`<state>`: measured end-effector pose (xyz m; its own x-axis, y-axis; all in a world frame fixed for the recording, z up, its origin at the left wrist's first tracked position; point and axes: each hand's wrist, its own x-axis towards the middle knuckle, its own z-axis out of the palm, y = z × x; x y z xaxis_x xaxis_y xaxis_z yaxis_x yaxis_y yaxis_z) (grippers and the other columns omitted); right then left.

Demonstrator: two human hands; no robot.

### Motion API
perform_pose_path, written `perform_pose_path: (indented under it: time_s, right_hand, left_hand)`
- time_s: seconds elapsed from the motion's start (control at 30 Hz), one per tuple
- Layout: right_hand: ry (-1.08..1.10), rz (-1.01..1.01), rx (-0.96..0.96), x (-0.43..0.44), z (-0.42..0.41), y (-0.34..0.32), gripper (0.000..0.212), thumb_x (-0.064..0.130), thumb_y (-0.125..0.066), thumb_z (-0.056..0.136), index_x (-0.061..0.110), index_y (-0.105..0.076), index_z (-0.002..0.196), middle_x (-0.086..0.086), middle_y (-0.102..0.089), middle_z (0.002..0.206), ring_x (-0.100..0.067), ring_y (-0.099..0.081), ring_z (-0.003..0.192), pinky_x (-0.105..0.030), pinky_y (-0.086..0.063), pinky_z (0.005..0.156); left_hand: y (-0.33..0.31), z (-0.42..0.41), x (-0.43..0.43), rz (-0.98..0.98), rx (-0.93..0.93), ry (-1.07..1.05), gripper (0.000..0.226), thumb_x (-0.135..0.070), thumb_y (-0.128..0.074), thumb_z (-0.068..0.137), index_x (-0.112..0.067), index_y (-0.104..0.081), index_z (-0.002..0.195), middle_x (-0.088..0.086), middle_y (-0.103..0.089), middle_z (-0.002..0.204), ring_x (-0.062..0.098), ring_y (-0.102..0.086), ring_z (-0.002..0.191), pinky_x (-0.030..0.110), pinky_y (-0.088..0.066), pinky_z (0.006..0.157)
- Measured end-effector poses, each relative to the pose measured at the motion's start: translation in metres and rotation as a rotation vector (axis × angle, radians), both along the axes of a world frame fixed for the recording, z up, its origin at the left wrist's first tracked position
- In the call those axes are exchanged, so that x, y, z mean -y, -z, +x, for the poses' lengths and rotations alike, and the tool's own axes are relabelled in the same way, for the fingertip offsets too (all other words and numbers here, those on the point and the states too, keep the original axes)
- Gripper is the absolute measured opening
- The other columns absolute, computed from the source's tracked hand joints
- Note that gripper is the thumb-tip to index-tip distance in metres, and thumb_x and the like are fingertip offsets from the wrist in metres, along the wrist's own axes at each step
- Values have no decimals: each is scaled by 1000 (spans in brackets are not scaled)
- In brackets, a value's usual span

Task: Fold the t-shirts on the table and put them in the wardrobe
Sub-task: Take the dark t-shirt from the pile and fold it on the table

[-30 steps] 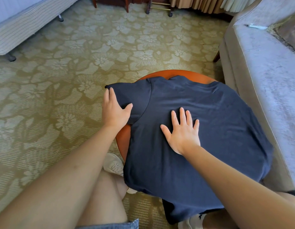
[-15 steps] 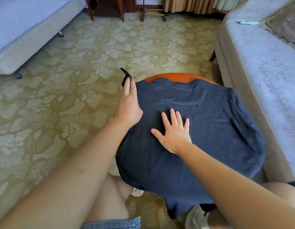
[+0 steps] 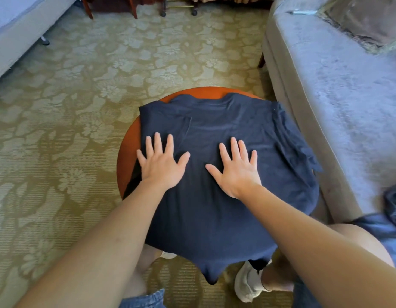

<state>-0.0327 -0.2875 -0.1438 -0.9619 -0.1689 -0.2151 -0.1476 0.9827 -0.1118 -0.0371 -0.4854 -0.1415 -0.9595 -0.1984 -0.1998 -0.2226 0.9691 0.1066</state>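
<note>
A navy t-shirt (image 3: pixel 226 121) lies spread over a small round orange-brown table (image 3: pixel 126 156), its collar at the far side and its hem hanging off the near edge. Its left sleeve is folded in over the body; the right sleeve droops off the table's right side. My left hand (image 3: pixel 161 163) lies flat with spread fingers on the shirt's folded left part. My right hand (image 3: pixel 236 167) presses flat on the middle of the shirt. Neither hand holds the fabric.
A grey sofa (image 3: pixel 339 90) stands close on the right with dark cloth (image 3: pixel 394 203) at its near edge. A bed (image 3: pixel 17 30) is at the far left, wooden furniture legs (image 3: pixel 132 7) at the back. Patterned carpet (image 3: pixel 70 96) surrounds the table. My knees and shoes are under its near edge.
My left hand has folded the left sleeve in over the shirt, let it go and now lies flat on it. My right hand stayed pressed on the middle.
</note>
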Motion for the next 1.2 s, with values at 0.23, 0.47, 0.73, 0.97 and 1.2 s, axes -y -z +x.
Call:
perform_pose_path:
  time_s: [0.23,0.47,0.73,0.97,1.2]
  right_hand:
    - [-33,-29,11,26,-10,2,81,71,-12,92,24,1,156,-7,15,162,-27,18,149,-55,6,119]
    - [118,-109,-56,-29,-19,0,71,63,-20,98,22,-13,155,-7,2,164,-25,8,150,-55,4,118]
    - [556,-250,-192,-131,-29,-15,65,52,-35,99,20,-20,154,-16,-15,159,-34,-15,146,-56,-11,116]
    - [659,-753,135,-171,-41,-12,71,52,-39,100,26,-6,157,-5,-31,158,-28,-30,144,-34,-23,115]
    - [644,-967,69,-178,-43,-3,71,50,-44,99,27,-10,157,0,-29,158,-20,-28,145,-30,-20,115]
  left_hand:
    - [-1,-10,32,-57,7,-28,78,-74,-15,91,-33,0,155,1,10,164,24,13,150,52,1,119]
    - [-4,-8,38,-61,42,-22,78,-74,-14,91,-32,0,156,1,10,164,24,13,150,53,3,119]
    - [-17,-16,-41,-37,-67,21,78,-71,-18,92,-27,-6,156,7,-1,164,28,8,150,56,3,118]
    - [-10,-25,-145,73,-30,217,73,-67,-19,95,-31,4,155,3,12,163,25,13,150,55,5,118]
    - [5,-18,-154,41,-75,169,71,-65,-20,95,-30,-4,156,3,8,164,23,8,150,53,3,119]
